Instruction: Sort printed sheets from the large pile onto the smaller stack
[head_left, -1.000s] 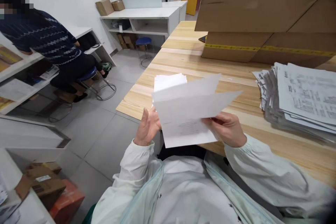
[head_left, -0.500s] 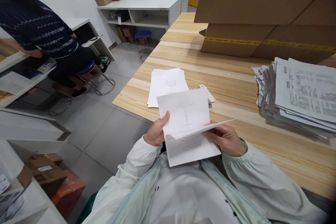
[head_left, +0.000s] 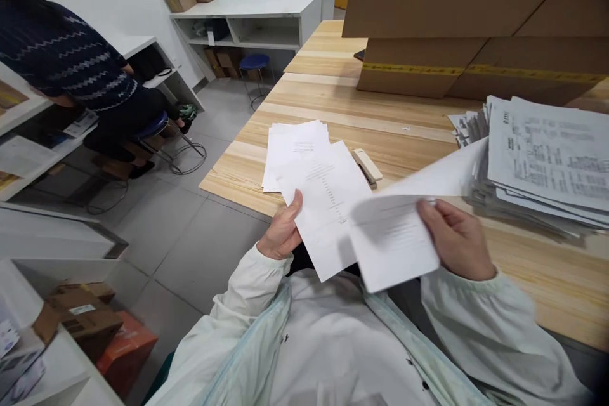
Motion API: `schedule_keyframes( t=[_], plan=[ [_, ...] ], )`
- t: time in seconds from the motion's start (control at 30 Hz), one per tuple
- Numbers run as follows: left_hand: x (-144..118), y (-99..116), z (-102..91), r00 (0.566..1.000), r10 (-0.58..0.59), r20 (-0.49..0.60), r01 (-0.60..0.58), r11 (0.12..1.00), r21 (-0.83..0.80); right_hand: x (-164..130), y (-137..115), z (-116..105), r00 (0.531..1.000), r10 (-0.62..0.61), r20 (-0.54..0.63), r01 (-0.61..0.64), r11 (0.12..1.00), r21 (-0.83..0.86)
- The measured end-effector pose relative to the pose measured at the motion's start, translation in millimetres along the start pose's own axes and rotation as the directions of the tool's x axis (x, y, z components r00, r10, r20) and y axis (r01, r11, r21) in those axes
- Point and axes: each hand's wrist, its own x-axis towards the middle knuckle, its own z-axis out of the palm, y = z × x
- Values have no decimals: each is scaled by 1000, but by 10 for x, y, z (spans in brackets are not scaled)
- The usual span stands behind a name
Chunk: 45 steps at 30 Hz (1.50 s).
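The person sat at the near edge of the wooden table [head_left: 333, 98], both sleeves pale, with a sheet of paper in each hand. The left hand [head_left: 281, 233] pinched the lower left edge of a printed sheet [head_left: 323, 203], thumb on top and fingers hidden behind it, so the page stood tilted above the table's edge and the lap. The right hand [head_left: 455, 239] gripped a second sheet [head_left: 394, 235] along its right side, fingers curled over the paper; that page was blurred, bowed upward, and its left part overlapped the first sheet while its far corner reached toward the tall stack of printed papers [head_left: 537, 165] on the right of the table. Just beyond the left-hand sheet lay a small flat pile of white pages [head_left: 292, 146] on the wood, and beside it a slim pale object [head_left: 366, 165] I could not make out. Large cardboard boxes [head_left: 457, 19] stood at the back of the table. Across the floor to the left another person in a dark patterned sweater [head_left: 61, 63] sat on a blue stool [head_left: 155, 127] at a white shelf desk, well apart from the hands.
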Motion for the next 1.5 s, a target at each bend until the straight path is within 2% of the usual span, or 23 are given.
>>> schedule_keyframes(
  t=[0.1,0.2,0.37,0.43,0.5,0.53,0.6,0.67,0.73,0.8,0.9,0.97,1.07,1.2,1.27,1.33,1.43,1.5],
  plan=[
    [-26,-80,20,1000,15,18,-15,999,29,-62,-13,223,998,65,22,-65,998,-11],
    [-65,-120,-2,998,11,55,-14,998,62,-75,-6,290,999,33,27,-31,997,-68],
    [-76,-152,-36,997,10,72,-24,980,198,-165,1,356,983,-152,100,169,967,-192],
    [-84,-121,0,996,56,69,-73,957,279,-180,-6,380,964,-265,29,266,949,-170],
    [-117,-33,97,988,127,90,-152,915,375,-153,-39,366,921,-376,-96,373,926,-51],
    [-141,33,170,980,157,121,-194,887,420,-127,-68,343,903,-409,-128,416,909,35],
    [-191,189,351,959,173,225,-264,833,487,-66,-146,278,888,-452,-86,460,869,181],
    [-211,330,527,929,90,358,-282,799,531,-8,-215,221,855,-519,-1,506,832,229],
    [-177,399,627,891,73,448,-337,768,544,37,-226,208,810,-586,34,567,796,213],
    [-94,372,616,874,151,463,-418,717,557,69,-163,246,822,-568,31,554,811,190],
    [48,218,476,860,304,410,-506,622,598,93,-6,339,908,-418,-28,417,895,158],
    [98,122,404,849,374,373,-528,585,615,99,59,375,934,-353,-58,358,924,136],
    [98,71,413,831,432,350,-552,559,619,109,54,362,937,-343,-64,348,931,107],
    [89,94,480,793,455,405,-607,530,592,140,34,332,928,-358,-103,368,924,102],
    [100,75,488,799,431,418,-600,540,590,140,54,352,927,-357,-116,368,925,98],
    [96,19,502,826,408,388,-563,573,596,114,55,378,923,-362,-132,373,924,77],
    [29,-129,562,873,415,256,-485,676,555,30,-37,339,916,-320,-242,324,946,-23],
    [-46,-259,601,901,401,166,-426,742,519,-31,-131,212,912,-252,-324,219,966,-136]
  ],
)
